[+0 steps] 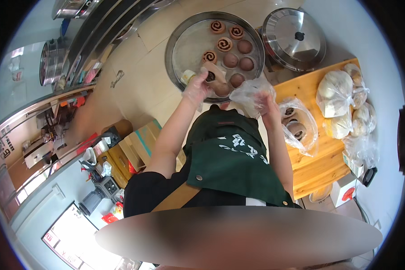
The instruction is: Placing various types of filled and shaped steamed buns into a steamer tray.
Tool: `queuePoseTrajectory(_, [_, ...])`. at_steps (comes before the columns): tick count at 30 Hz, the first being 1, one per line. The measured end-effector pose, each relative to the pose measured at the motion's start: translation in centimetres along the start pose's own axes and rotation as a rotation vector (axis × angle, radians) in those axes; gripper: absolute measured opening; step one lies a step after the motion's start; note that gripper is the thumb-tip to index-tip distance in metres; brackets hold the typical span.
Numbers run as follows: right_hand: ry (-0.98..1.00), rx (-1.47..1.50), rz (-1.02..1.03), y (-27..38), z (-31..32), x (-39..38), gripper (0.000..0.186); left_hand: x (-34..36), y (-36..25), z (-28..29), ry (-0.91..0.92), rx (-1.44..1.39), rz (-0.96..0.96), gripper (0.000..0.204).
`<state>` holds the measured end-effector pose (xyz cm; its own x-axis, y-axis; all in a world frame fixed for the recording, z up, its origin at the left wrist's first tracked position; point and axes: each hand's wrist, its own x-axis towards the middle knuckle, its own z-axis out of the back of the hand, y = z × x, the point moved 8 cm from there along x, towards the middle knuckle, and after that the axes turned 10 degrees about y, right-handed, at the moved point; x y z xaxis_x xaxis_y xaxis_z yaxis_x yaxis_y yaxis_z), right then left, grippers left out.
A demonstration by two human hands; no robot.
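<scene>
A round metal tray [186,38] holds several swirl rolls [224,44] and several smooth brown buns [244,46]. My left hand [198,87], in a clear plastic glove, is closed on a light-brown bun with a dark centre [216,76] at the tray's near edge. A small pale yellow-white item [187,75] lies beside it, partly hidden. My right hand [267,101] is closed on a crumpled clear plastic bag [249,96] just right of the tray; what the bag contains is unclear.
A wooden table [317,166] at the right carries an open bag of brown buns [297,130] and several tied bags of pale buns [335,92]. A steel lidded pot [292,42] stands behind it. Cardboard [139,148] and a blender [92,200] are at the lower left; steel shelving is upper left.
</scene>
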<state>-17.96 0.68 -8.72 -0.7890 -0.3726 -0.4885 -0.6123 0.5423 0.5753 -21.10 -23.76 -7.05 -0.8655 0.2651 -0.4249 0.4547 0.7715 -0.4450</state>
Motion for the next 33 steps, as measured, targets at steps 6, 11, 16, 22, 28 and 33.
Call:
queuePoseTrajectory(6, [-0.071,0.002,0.002,-1.4,2.1,0.7,0.037,3.0,-5.8,13.1,-0.328,0.045,-0.1,0.043])
queuePoseTrajectory(11, [-0.194,0.067,0.005,-1.6,1.6,0.4,0.035,5.8,-7.7,19.4,-0.418,0.348,0.054,0.035])
queuePoseTrajectory(16, [-0.248,0.078,0.001,-2.8,1.5,0.2,0.037,8.4,-7.0,21.9,-0.463,0.47,0.243,0.045])
queuePoseTrajectory(22, [-0.288,0.067,-0.016,-3.4,1.6,-0.1,0.038,9.9,-8.0,24.4,-0.561,0.607,0.317,0.049])
queuePoseTrajectory(28, [-0.262,0.105,-0.04,-4.2,1.7,0.1,0.038,13.5,-9.9,25.3,-0.592,0.495,0.133,0.045])
queuePoseTrajectory(33, [-0.28,0.15,-0.044,-5.3,1.8,0.0,0.038,19.1,-9.4,22.8,-0.474,0.493,0.12,0.049])
